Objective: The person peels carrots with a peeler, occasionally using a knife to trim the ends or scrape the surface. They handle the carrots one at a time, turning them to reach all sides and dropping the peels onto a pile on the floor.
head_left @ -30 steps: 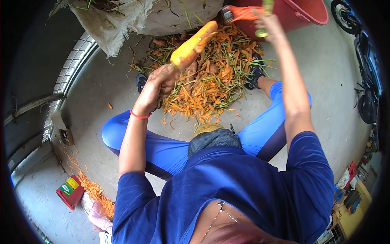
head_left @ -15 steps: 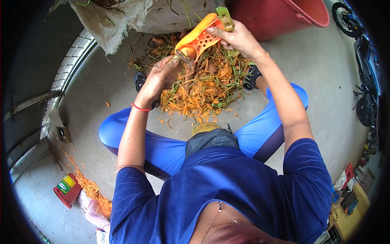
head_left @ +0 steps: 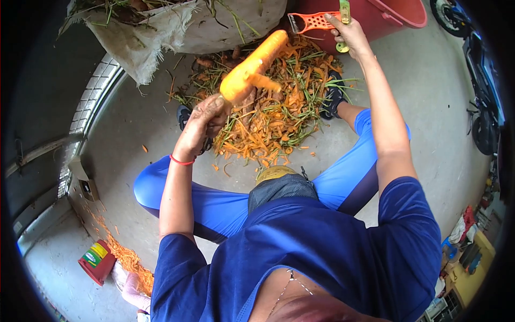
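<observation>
My left hand is closed round the narrow end of an orange carrot, which points up and to the right. The carrot looks peeled and has a side piece sticking out to the right. My right hand grips an orange peeler with a green and yellow handle part, held apart from the carrot near the red tub. Below them a pile of orange peelings and green stems lies on the floor between my feet, with some unpeeled carrots partly buried in it.
A large white sack with stems on top stands at the upper left of the pile. The red tub is at the upper right. Motorbikes stand far right. At lower left are a small red bucket, more peelings and another person's pink sleeve.
My right hand has drawn the peeler away from the carrot, up and to the right. The carrot, over which the peeler lay half a second ago, is now uncovered in my left hand.
</observation>
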Tool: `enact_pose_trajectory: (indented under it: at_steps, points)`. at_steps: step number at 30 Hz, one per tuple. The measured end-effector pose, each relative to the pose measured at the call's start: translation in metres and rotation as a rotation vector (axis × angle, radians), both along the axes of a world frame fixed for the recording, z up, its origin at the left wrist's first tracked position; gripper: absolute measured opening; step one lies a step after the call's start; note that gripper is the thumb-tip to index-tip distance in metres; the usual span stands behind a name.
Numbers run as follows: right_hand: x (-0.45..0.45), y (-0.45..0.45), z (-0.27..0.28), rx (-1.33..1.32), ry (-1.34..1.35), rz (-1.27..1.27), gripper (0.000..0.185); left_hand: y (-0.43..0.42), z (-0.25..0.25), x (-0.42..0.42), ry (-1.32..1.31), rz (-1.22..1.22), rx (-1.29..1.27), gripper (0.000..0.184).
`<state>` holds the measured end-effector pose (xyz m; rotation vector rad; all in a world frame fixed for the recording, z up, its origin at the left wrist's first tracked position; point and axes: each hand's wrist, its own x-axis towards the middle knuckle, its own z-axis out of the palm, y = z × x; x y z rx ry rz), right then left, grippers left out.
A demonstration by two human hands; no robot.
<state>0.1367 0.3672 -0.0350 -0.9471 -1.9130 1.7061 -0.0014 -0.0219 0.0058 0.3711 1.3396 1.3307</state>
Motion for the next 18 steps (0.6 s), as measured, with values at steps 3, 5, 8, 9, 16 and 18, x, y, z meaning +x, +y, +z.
enact_pose_trajectory:
  at_steps: [3, 5, 8, 9, 16, 18]
  points:
    - [-0.021, -0.048, 0.025, -0.094, 0.155, 0.056, 0.027, 0.001, -0.004, -0.008, -0.157, 0.070, 0.040, 0.029]
    - [-0.030, -0.073, 0.039, -0.084, 0.186, 0.012, 0.025, 0.004, -0.005, -0.012, -0.257, 0.158, 0.059, 0.029]
    - [-0.034, -0.087, 0.057, -0.059, 0.248, 0.053, 0.025, 0.009, -0.010, -0.015, -0.253, 0.175, 0.069, 0.029]
    - [-0.036, -0.090, 0.057, -0.059, 0.290, 0.113, 0.027, 0.010, -0.011, -0.015, -0.232, 0.169, 0.075, 0.029]
    - [-0.038, -0.148, 0.052, 0.058, 0.030, 0.349, 0.029, 0.018, -0.011, -0.006, -0.285, 0.121, 0.030, 0.024]
    - [-0.036, -0.144, 0.046, 0.117, 0.037, 0.349, 0.030, 0.017, -0.008, -0.003, -0.315, 0.111, 0.032, 0.025]
